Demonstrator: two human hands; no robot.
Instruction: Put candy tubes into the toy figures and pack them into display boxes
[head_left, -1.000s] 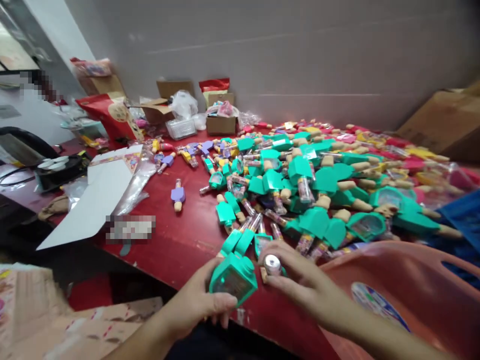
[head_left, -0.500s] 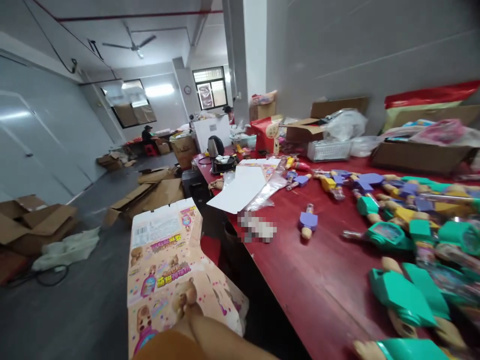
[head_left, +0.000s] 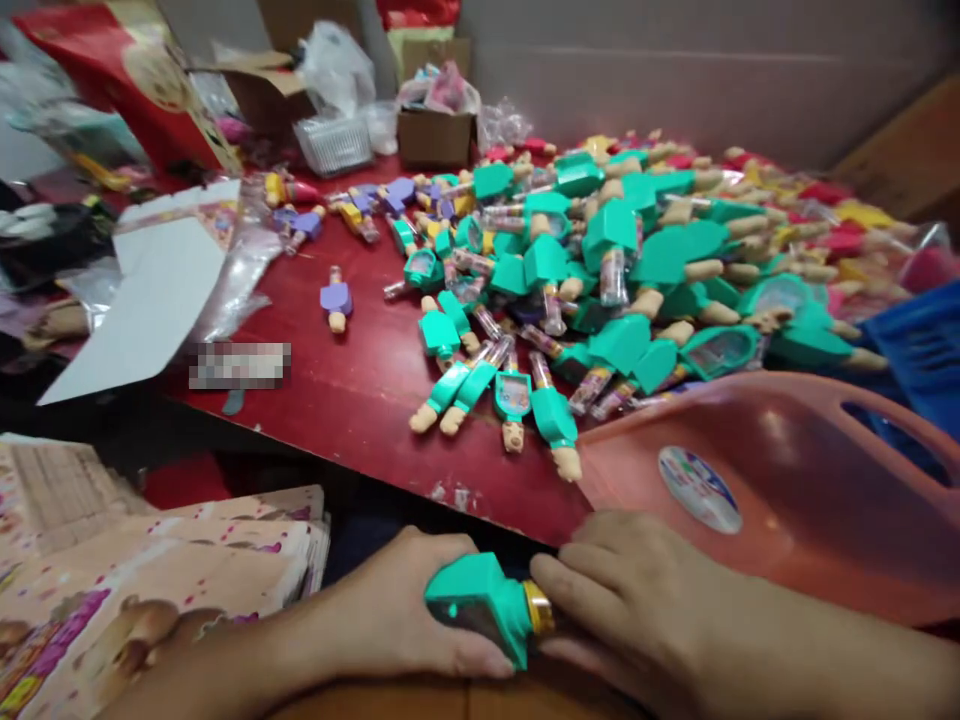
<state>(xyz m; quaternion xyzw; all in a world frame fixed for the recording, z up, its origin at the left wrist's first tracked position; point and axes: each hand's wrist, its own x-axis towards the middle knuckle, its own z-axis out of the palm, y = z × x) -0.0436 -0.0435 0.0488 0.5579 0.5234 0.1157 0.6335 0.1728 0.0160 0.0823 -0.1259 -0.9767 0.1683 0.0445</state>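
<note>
Both hands have come back from the room-side view to the near edge of the red tabletop (head_left: 360, 400), and the silver-topped end seen a second ago now shows a gold-rimmed cap. A teal plastic toy bottle (head_left: 472, 600) is positioned just below that edge, in front of the person, with its gold-rimmed cap (head_left: 538, 607) pointing toward the right hand. The hands are together and clamped on it from opposite sides: the left hand (head_left: 397, 610) wraps the teal body, and the right hand (head_left: 622, 600) presses against the capped end. A salmon-pink plastic tub (head_left: 780, 470) with a round sticker (head_left: 700, 489) lies tilted just beyond the right hand, its rim over the tabletop's near edge. Directly ahead, a heap of teal, lilac, yellow and pink toy bottles (head_left: 622, 260) covers the tabletop's centre and right side. One lilac toy bottle (head_left: 336, 298) lies apart on the left. A stack of printed card sheets (head_left: 150, 570) sits beside the left forearm, below the tabletop's near edge. A white card (head_left: 150, 290) lies at the tabletop's left side, and a cardboard box (head_left: 435, 135) stands at the far edge.
</note>
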